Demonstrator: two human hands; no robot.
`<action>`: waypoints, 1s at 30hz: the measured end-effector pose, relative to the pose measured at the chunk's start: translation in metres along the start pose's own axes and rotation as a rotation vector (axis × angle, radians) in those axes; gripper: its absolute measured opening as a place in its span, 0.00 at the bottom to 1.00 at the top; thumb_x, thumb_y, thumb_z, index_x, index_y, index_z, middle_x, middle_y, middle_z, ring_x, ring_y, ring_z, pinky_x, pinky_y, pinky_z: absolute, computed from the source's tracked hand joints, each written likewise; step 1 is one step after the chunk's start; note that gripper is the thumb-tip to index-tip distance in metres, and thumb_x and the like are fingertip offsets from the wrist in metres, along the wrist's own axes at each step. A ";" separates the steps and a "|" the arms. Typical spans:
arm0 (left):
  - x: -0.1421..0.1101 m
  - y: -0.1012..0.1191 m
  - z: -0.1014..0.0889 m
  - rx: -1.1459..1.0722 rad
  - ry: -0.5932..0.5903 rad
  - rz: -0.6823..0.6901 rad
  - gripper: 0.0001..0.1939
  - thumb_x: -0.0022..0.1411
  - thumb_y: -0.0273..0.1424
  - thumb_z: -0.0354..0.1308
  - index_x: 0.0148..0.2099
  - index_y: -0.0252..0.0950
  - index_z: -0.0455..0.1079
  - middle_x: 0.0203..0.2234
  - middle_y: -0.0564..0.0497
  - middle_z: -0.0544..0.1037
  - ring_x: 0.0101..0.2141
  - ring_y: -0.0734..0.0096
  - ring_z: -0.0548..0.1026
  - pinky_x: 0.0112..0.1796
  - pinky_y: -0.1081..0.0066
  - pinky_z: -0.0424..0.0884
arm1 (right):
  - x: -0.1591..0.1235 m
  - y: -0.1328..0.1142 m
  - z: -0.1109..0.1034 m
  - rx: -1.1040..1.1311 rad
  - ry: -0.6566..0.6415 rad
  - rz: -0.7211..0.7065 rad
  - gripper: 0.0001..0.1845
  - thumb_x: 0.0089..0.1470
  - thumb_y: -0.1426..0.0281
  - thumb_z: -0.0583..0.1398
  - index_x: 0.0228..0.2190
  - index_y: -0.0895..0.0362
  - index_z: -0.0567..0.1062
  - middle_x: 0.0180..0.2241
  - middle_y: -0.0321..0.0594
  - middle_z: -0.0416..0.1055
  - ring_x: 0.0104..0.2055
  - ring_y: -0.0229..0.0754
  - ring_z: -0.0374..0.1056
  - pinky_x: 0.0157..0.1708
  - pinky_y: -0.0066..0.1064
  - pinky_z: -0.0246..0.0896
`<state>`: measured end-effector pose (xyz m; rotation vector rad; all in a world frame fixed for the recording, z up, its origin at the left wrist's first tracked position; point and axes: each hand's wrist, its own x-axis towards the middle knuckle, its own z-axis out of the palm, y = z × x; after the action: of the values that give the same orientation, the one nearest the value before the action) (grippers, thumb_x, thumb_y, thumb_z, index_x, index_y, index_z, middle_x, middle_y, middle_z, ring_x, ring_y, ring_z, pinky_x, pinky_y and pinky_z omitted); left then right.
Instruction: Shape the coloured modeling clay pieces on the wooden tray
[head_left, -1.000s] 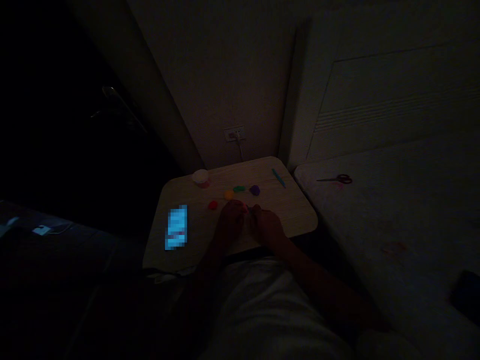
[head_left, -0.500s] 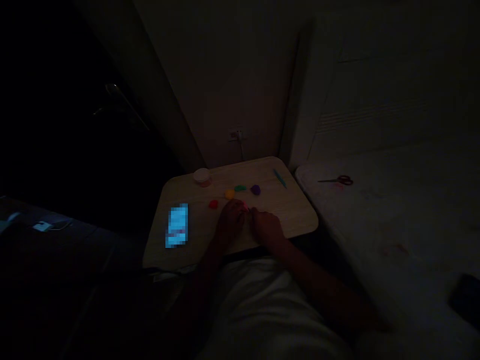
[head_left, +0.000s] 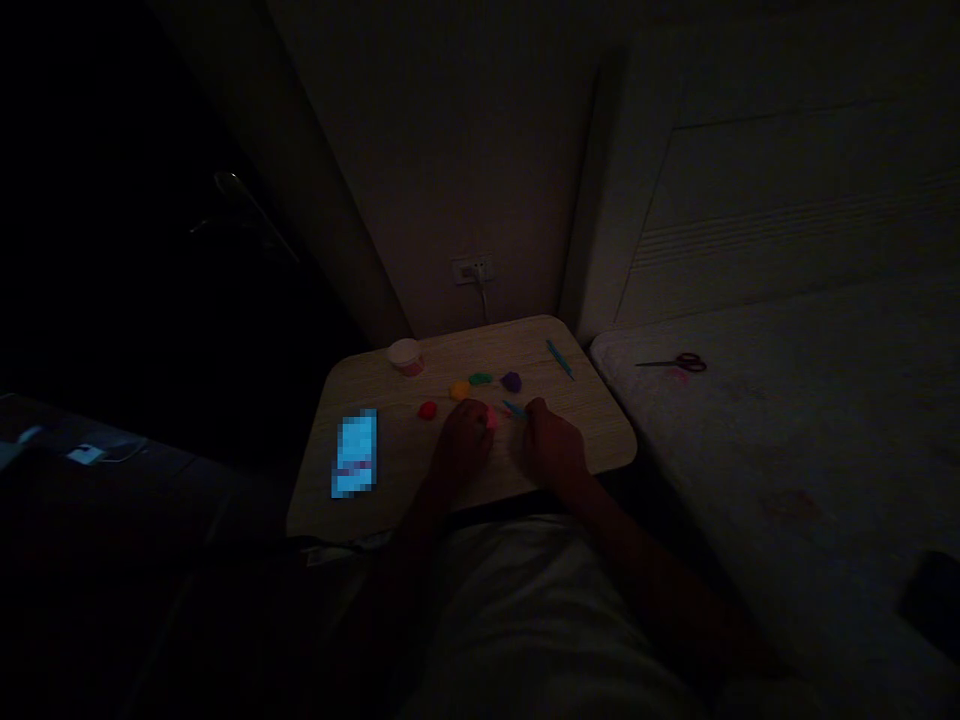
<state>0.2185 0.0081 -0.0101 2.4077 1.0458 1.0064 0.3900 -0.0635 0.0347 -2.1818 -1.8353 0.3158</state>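
My left hand (head_left: 463, 440) is closed on a lump of pink modelling clay (head_left: 490, 416) over the small table. In my right hand (head_left: 552, 440) is a thin blue modelling tool (head_left: 514, 408), its tip pointing left toward the pink clay, with a gap between them. Just beyond the hands lie lumps of red clay (head_left: 427, 411), yellow clay (head_left: 460, 391), green clay (head_left: 480, 379) and purple clay (head_left: 511, 382). The room is very dark, so finger details are hard to make out.
On the wooden table (head_left: 600, 440) are a glowing, pixelated phone (head_left: 355, 452), a round tub (head_left: 406, 356) and a second blue tool (head_left: 559, 359). Red-handled scissors (head_left: 688, 362) lie on the pale surface at the right. A wall socket (head_left: 472, 269) holds a plug.
My right hand has moved right, away from the pink clay, and the blue tool in it now shows. My left hand stays nearly in place, with more of the pink clay visible.
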 end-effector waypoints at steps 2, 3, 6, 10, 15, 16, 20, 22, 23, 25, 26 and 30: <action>0.000 -0.002 0.001 -0.015 0.016 -0.014 0.08 0.62 0.25 0.56 0.44 0.39 0.64 0.43 0.46 0.73 0.46 0.60 0.72 0.50 0.59 0.71 | 0.006 0.006 -0.001 0.035 0.025 -0.008 0.17 0.68 0.67 0.48 0.53 0.60 0.68 0.42 0.52 0.78 0.43 0.51 0.76 0.40 0.35 0.63; 0.000 -0.003 0.001 -0.019 0.032 -0.024 0.10 0.61 0.25 0.57 0.45 0.39 0.64 0.43 0.46 0.73 0.46 0.60 0.72 0.51 0.59 0.71 | 0.009 0.008 0.000 0.053 0.031 -0.035 0.19 0.68 0.65 0.49 0.54 0.60 0.67 0.44 0.52 0.78 0.45 0.51 0.76 0.41 0.35 0.62; -0.003 -0.007 0.003 -0.020 0.092 -0.069 0.17 0.58 0.24 0.59 0.49 0.38 0.64 0.46 0.45 0.73 0.48 0.59 0.72 0.52 0.58 0.70 | 0.022 0.012 0.003 0.073 0.003 -0.167 0.20 0.68 0.61 0.51 0.56 0.56 0.70 0.49 0.49 0.78 0.49 0.50 0.74 0.44 0.33 0.62; -0.005 -0.012 0.005 0.023 0.057 -0.076 0.23 0.57 0.23 0.59 0.54 0.38 0.64 0.50 0.43 0.73 0.52 0.55 0.71 0.56 0.53 0.67 | 0.035 0.013 0.010 0.026 -0.043 -0.188 0.18 0.68 0.63 0.51 0.50 0.55 0.76 0.48 0.48 0.79 0.48 0.49 0.75 0.45 0.33 0.61; -0.004 -0.015 0.008 0.076 0.047 -0.078 0.20 0.58 0.25 0.60 0.53 0.39 0.65 0.48 0.43 0.74 0.50 0.54 0.72 0.54 0.54 0.69 | 0.037 0.010 0.010 0.055 -0.037 -0.144 0.20 0.66 0.62 0.53 0.52 0.57 0.75 0.47 0.50 0.79 0.48 0.49 0.74 0.44 0.33 0.61; -0.003 -0.015 0.008 0.087 0.052 -0.076 0.19 0.58 0.26 0.61 0.52 0.39 0.66 0.47 0.44 0.74 0.49 0.55 0.72 0.53 0.55 0.69 | 0.036 0.009 0.009 0.079 -0.045 -0.140 0.20 0.66 0.61 0.53 0.51 0.57 0.76 0.45 0.49 0.79 0.47 0.49 0.75 0.43 0.32 0.61; -0.002 -0.012 0.007 0.122 0.044 -0.042 0.14 0.60 0.30 0.63 0.48 0.39 0.67 0.44 0.45 0.74 0.46 0.55 0.72 0.50 0.55 0.70 | 0.031 -0.002 0.007 0.144 -0.068 -0.105 0.20 0.66 0.59 0.53 0.46 0.58 0.78 0.41 0.48 0.80 0.42 0.46 0.76 0.37 0.29 0.61; -0.002 -0.010 0.005 0.135 0.028 -0.028 0.13 0.61 0.31 0.62 0.48 0.38 0.68 0.43 0.45 0.74 0.46 0.55 0.71 0.50 0.55 0.70 | 0.029 -0.008 0.008 0.135 -0.068 -0.083 0.22 0.66 0.56 0.54 0.44 0.58 0.79 0.41 0.51 0.80 0.42 0.48 0.76 0.37 0.30 0.61; -0.002 -0.009 0.005 0.140 0.024 -0.025 0.13 0.61 0.30 0.62 0.48 0.38 0.68 0.43 0.45 0.74 0.46 0.55 0.71 0.50 0.55 0.70 | 0.029 -0.010 0.009 0.123 -0.066 -0.075 0.22 0.65 0.54 0.54 0.43 0.58 0.79 0.41 0.52 0.80 0.42 0.49 0.76 0.37 0.31 0.61; -0.002 -0.008 0.003 0.138 0.027 -0.021 0.13 0.60 0.29 0.62 0.48 0.38 0.68 0.44 0.45 0.73 0.47 0.55 0.70 0.51 0.55 0.70 | 0.029 -0.013 0.010 0.103 -0.067 -0.068 0.23 0.65 0.53 0.55 0.42 0.58 0.78 0.41 0.53 0.80 0.42 0.50 0.76 0.38 0.32 0.61; -0.002 -0.007 0.003 0.132 0.035 -0.013 0.14 0.60 0.29 0.62 0.49 0.38 0.69 0.45 0.44 0.72 0.48 0.55 0.70 0.51 0.55 0.69 | 0.030 -0.014 0.010 0.099 -0.071 -0.074 0.22 0.65 0.54 0.55 0.42 0.58 0.78 0.41 0.53 0.80 0.42 0.50 0.76 0.38 0.32 0.61; -0.002 -0.003 -0.001 0.116 0.032 0.039 0.12 0.60 0.28 0.61 0.47 0.39 0.72 0.48 0.44 0.70 0.51 0.55 0.70 0.54 0.55 0.69 | 0.034 -0.011 0.009 0.115 -0.093 -0.100 0.18 0.63 0.57 0.57 0.43 0.57 0.78 0.41 0.51 0.80 0.43 0.50 0.76 0.37 0.31 0.62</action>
<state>0.2149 0.0084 -0.0121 2.5220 1.1005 1.0268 0.3821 -0.0280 0.0300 -2.0233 -1.9165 0.4957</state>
